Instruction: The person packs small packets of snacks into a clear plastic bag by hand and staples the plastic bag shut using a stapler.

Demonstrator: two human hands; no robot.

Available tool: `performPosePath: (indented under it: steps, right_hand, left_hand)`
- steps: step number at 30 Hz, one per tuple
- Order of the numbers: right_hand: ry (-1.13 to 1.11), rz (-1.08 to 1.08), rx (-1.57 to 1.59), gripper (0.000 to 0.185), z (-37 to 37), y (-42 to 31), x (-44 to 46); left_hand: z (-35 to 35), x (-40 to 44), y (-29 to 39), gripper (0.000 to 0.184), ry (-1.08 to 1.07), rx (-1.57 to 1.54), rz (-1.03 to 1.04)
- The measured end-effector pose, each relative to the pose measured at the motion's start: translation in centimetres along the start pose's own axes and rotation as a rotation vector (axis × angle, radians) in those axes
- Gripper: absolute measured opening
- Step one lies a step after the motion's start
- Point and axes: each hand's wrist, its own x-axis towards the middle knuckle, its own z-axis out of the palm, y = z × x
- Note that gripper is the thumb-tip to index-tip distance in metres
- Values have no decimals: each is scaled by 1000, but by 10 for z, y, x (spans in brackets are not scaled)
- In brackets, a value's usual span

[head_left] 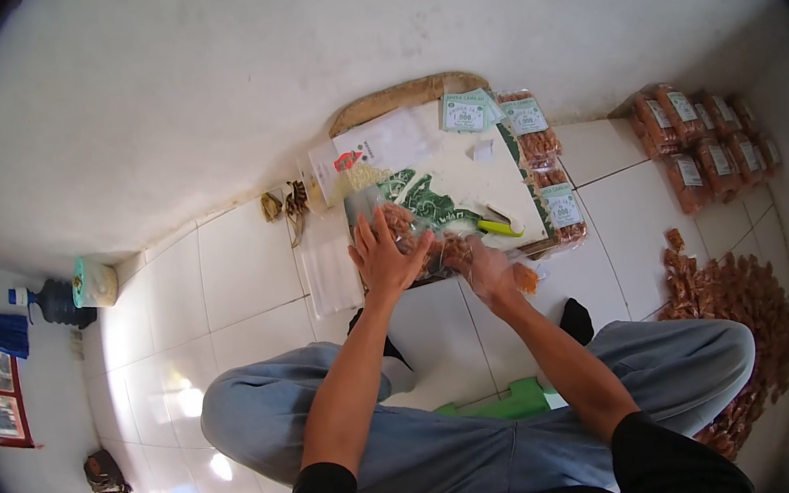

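A clear plastic bag of brown snack pieces (pixel 400 223) lies on its side at the near edge of the low work board. My left hand (pixel 386 257) rests on the bag with its fingers spread. At the bag's right end, my right hand (pixel 484 267) has its fingers closed round the plastic; motion blurs it a little. An orange-brown snack piece (pixel 525 278) shows just right of that hand. Behind the hands lies a yellow-green cutter (pixel 500 228) on the board. Printed labels (pixel 465 112) are stacked at the board's back.
Filled, labelled packs (pixel 562 206) line the board's right side, and several more packs (pixel 719 157) stand by the wall. A heap of loose snack pieces (pixel 735 333) covers the floor at right. Flat plastic bags (pixel 387 141) lie on the board (pixel 443 157). A water bottle (pixel 57 303) stands far left.
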Motion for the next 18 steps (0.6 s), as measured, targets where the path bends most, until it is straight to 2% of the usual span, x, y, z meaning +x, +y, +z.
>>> performPosePath:
  steps: [1, 3, 4, 6, 7, 9, 11, 13, 14, 16, 17, 18]
  right_hand:
    - [3, -1, 5, 49, 3, 3, 2]
    - [57, -29, 304, 46, 10, 9, 4]
    - [59, -33, 310, 46, 11, 11, 4]
    - [-26, 33, 526, 44, 12, 13, 5]
    - [-26, 31, 531, 44, 13, 12, 5]
    - [226, -292, 402, 47, 10, 7, 4]
    - [155, -208, 384, 43, 1, 2, 0]
    - [81, -123, 367, 39, 1, 2, -1]
    - [104, -161, 312, 35, 4, 9, 0]
    - [127, -199, 261, 31, 8, 13, 0]
    - [155, -208, 354, 28, 11, 14, 0]
    - [183, -216, 447, 25, 13, 15, 0]
  left_hand:
    - [-4, -2, 3, 118, -29, 10, -11]
    - [-7, -4, 9, 123, -25, 44, -25]
    - [-7, -4, 11, 128, -23, 74, -42]
    - [-8, -3, 12, 131, -14, 71, -30]
    - [-7, -3, 13, 134, -10, 62, -18]
    - [-10, -5, 17, 134, -13, 76, -22]
    - [-16, -8, 23, 134, -14, 92, -26]
    - [-22, -13, 29, 113, 60, 236, 88]
    - [-18, -8, 24, 113, 61, 242, 89]
    - [-12, 3, 18, 78, 163, -6, 642]
    - [-6, 3, 17, 78, 162, -2, 642]
    - [-1, 1, 26, 64, 106, -120, 669]
